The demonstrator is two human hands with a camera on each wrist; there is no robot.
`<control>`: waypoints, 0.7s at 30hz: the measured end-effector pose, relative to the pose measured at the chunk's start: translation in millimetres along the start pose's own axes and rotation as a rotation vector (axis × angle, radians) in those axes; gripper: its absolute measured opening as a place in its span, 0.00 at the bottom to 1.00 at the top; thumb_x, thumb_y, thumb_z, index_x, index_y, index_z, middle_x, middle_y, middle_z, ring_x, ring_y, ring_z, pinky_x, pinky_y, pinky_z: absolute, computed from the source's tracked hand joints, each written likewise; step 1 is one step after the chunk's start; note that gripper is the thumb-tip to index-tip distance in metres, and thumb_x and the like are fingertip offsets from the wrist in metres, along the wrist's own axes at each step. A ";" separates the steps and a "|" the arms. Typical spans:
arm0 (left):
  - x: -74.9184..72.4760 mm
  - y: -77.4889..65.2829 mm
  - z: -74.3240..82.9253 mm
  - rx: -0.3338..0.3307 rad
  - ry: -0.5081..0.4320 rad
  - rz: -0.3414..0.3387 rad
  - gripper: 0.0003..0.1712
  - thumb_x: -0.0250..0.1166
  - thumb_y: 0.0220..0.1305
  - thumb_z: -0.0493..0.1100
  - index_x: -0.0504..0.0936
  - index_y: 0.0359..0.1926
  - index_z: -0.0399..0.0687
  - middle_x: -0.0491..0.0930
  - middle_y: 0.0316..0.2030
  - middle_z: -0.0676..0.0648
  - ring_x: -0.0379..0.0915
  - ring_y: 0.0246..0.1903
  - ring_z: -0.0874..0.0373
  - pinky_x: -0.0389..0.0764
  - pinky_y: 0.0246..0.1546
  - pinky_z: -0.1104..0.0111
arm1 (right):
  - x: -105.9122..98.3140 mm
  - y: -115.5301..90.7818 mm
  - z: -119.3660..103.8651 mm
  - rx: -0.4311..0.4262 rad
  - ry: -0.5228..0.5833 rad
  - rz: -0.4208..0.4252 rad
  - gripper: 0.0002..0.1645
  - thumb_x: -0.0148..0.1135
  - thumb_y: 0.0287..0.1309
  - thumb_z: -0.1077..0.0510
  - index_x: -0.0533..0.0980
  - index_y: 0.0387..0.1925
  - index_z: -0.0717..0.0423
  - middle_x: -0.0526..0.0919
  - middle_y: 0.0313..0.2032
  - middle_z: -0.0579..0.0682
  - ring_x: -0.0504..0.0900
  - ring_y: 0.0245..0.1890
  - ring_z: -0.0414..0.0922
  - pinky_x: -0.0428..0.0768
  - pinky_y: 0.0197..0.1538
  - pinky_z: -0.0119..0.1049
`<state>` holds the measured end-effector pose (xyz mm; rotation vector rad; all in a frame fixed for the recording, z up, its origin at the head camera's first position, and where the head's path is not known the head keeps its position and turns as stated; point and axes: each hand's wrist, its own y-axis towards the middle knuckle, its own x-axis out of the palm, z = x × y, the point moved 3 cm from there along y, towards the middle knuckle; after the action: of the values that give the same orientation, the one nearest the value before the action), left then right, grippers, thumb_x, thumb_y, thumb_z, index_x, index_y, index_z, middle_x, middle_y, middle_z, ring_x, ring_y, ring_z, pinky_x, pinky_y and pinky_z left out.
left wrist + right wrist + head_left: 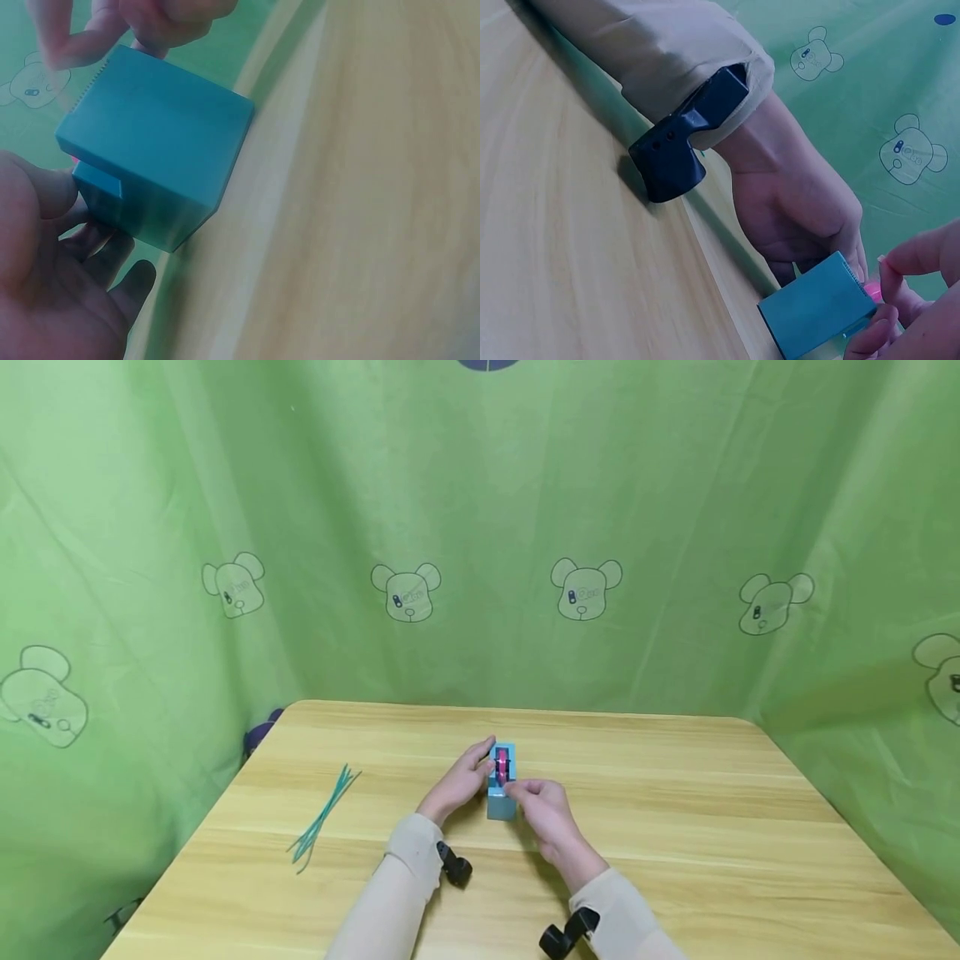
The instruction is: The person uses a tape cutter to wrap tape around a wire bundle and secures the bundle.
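A teal tape dispenser (502, 804) stands on the table, with a pink tape roll (502, 760) in its upper slot. My left hand (462, 779) holds its left side, the thumb near the roll and the fingers along the wall. In the left wrist view, the outer fingertips of that hand stand away from the box. At the toothed cutting edge, my right hand (549, 814) has thumb and forefinger at the tape's end, seemingly pinching it. The clear tape itself is hard to make out. The dispenser (817, 304) hides part of the left hand's fingers in the right wrist view.
To the left on the wooden table (675, 827) lies a loose bundle of several thin teal strips (322, 818). A green curtain (495, 485) printed with bear heads hangs behind and at both sides. Black camera mounts (454, 866) sit on both wrists.
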<state>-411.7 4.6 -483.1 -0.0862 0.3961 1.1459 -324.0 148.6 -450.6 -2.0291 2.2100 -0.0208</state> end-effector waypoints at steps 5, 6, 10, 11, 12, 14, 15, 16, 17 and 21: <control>-0.8 -1.2 0.7 0.007 -0.003 -0.005 0.31 0.47 0.78 0.45 0.53 0.77 0.52 0.49 0.76 0.46 0.42 0.74 0.48 0.45 0.71 0.50 | 0.1 -4.1 -1.1 -0.004 0.008 -0.003 0.16 0.61 0.64 0.59 0.77 0.46 0.70 0.74 0.56 0.64 0.67 0.59 0.58 0.59 0.64 0.59; -1.2 -1.5 1.0 0.004 -0.005 -0.006 0.31 0.47 0.78 0.45 0.53 0.77 0.52 0.49 0.76 0.46 0.42 0.74 0.48 0.45 0.71 0.49 | 0.0 -4.6 -1.3 -0.003 0.009 -0.002 0.17 0.61 0.64 0.59 0.77 0.46 0.71 0.73 0.56 0.64 0.66 0.60 0.59 0.58 0.65 0.61; -0.9 -2.7 2.5 -0.013 -0.010 -0.007 0.31 0.47 0.78 0.46 0.52 0.77 0.54 0.48 0.76 0.46 0.41 0.74 0.48 0.44 0.71 0.49 | -1.2 -6.6 -0.7 0.002 0.012 0.000 0.17 0.61 0.64 0.60 0.76 0.47 0.71 0.73 0.57 0.65 0.66 0.61 0.60 0.56 0.66 0.62; -0.9 -2.8 2.8 -0.014 -0.012 -0.007 0.31 0.47 0.78 0.45 0.52 0.77 0.53 0.48 0.76 0.46 0.41 0.74 0.48 0.44 0.71 0.49 | -1.1 -7.0 -0.5 0.003 0.013 -0.001 0.16 0.61 0.64 0.60 0.76 0.46 0.71 0.73 0.57 0.64 0.66 0.60 0.59 0.58 0.66 0.61; -1.0 -3.0 3.2 -0.011 -0.013 -0.007 0.31 0.47 0.78 0.45 0.52 0.77 0.53 0.48 0.76 0.45 0.41 0.74 0.48 0.44 0.71 0.49 | -1.0 -7.4 -0.4 0.003 0.016 -0.001 0.16 0.61 0.63 0.60 0.77 0.46 0.71 0.74 0.56 0.64 0.67 0.59 0.59 0.59 0.65 0.60; -1.5 -2.8 4.0 -0.005 -0.013 -0.007 0.31 0.47 0.78 0.44 0.52 0.77 0.52 0.49 0.76 0.45 0.41 0.74 0.47 0.45 0.71 0.49 | -0.8 -8.2 -0.4 0.000 0.019 -0.004 0.15 0.62 0.63 0.60 0.77 0.45 0.70 0.74 0.55 0.63 0.67 0.58 0.58 0.59 0.65 0.60; -1.6 -2.8 4.2 -0.005 -0.011 -0.009 0.31 0.47 0.78 0.44 0.52 0.77 0.51 0.49 0.76 0.45 0.41 0.74 0.47 0.45 0.71 0.49 | -0.8 -8.6 -0.2 -0.004 0.020 -0.006 0.15 0.62 0.63 0.60 0.77 0.45 0.70 0.74 0.55 0.63 0.67 0.58 0.58 0.59 0.65 0.60; -1.7 -2.8 4.3 -0.006 -0.011 -0.010 0.31 0.47 0.78 0.44 0.52 0.77 0.51 0.49 0.76 0.46 0.41 0.74 0.48 0.45 0.71 0.50 | -0.7 -9.1 0.0 -0.007 0.018 -0.007 0.15 0.62 0.63 0.60 0.77 0.45 0.70 0.75 0.55 0.63 0.67 0.59 0.58 0.59 0.65 0.60; -1.7 -2.7 4.2 -0.006 -0.011 -0.012 0.31 0.47 0.78 0.44 0.52 0.77 0.51 0.49 0.76 0.46 0.41 0.74 0.48 0.45 0.71 0.50 | -0.7 -9.7 0.2 -0.009 0.020 -0.009 0.15 0.62 0.63 0.61 0.77 0.45 0.70 0.75 0.55 0.63 0.67 0.59 0.58 0.58 0.65 0.60; -1.6 -2.6 3.8 -0.011 -0.007 -0.016 0.31 0.47 0.78 0.44 0.52 0.77 0.52 0.48 0.76 0.45 0.41 0.74 0.48 0.45 0.71 0.50 | -1.5 -11.0 1.6 -0.011 0.010 0.000 0.13 0.62 0.62 0.60 0.78 0.44 0.68 0.77 0.51 0.60 0.68 0.57 0.56 0.61 0.64 0.57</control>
<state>-409.0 3.2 -479.4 -0.0950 0.3824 1.1323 -312.8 149.2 -450.9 -2.0398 2.2207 -0.0189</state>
